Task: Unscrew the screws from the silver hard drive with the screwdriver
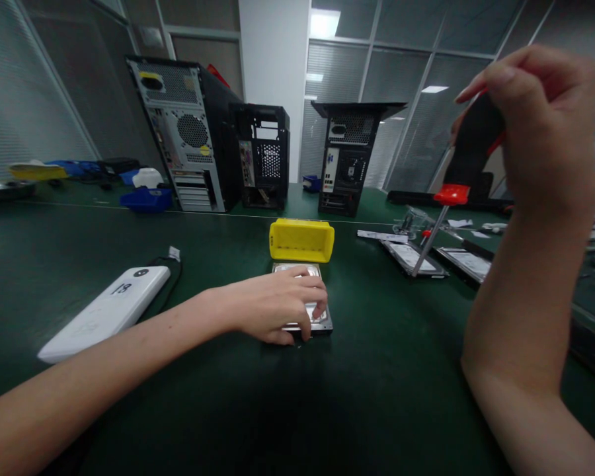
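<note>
My left hand [285, 303] lies over a hard drive [322, 325] on the table, its bent fingers on the drive's top and its thumb by the near edge. Much of the drive is covered by that hand. Raised at the right, my right hand [540, 112] is closed round the black and red handle of a screwdriver [469, 149]. The screwdriver's shaft slants down and left, well away from the drive under my left hand. Just behind that drive stands a yellow plastic bin [301, 241], its open side facing me.
More hard drives [409, 256] lie at the right, near a clear container [414, 221]. A white power bank [109, 311] with a cable is on the left. Computer cases [193, 132] stand along the back, beside a blue bin [146, 199]. The green table [218, 410] runs beneath everything.
</note>
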`<state>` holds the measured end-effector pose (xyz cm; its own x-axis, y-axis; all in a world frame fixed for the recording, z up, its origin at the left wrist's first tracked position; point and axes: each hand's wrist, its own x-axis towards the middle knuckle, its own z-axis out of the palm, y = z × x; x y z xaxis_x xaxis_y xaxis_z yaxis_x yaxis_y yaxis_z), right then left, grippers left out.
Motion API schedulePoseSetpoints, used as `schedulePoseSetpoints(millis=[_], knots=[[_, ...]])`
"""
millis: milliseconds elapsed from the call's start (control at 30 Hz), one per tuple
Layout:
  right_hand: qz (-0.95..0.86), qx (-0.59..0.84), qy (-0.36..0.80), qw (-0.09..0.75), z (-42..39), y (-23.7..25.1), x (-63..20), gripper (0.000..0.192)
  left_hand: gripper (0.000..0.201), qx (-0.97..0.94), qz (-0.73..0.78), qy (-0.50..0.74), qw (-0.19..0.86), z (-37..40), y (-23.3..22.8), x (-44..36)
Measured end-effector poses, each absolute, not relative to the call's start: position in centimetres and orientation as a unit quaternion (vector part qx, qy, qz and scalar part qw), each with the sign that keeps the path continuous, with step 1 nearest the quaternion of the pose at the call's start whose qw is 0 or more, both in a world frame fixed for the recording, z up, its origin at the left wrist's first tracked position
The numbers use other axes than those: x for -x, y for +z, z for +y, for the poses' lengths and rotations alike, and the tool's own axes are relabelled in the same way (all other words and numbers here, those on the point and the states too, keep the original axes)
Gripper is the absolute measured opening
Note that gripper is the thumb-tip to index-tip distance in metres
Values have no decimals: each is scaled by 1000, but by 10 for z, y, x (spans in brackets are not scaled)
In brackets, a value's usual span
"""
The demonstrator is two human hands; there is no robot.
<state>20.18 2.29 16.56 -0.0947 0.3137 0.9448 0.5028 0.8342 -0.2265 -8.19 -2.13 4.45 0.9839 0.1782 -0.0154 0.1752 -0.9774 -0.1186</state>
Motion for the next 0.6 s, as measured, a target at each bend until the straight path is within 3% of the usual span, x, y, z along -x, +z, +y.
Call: schedulePoseSetpoints(millis=[600], knots=[[-741,283,-66,606,22,164,-198,18,12,996,-69,-38,46,-25,40,80]])
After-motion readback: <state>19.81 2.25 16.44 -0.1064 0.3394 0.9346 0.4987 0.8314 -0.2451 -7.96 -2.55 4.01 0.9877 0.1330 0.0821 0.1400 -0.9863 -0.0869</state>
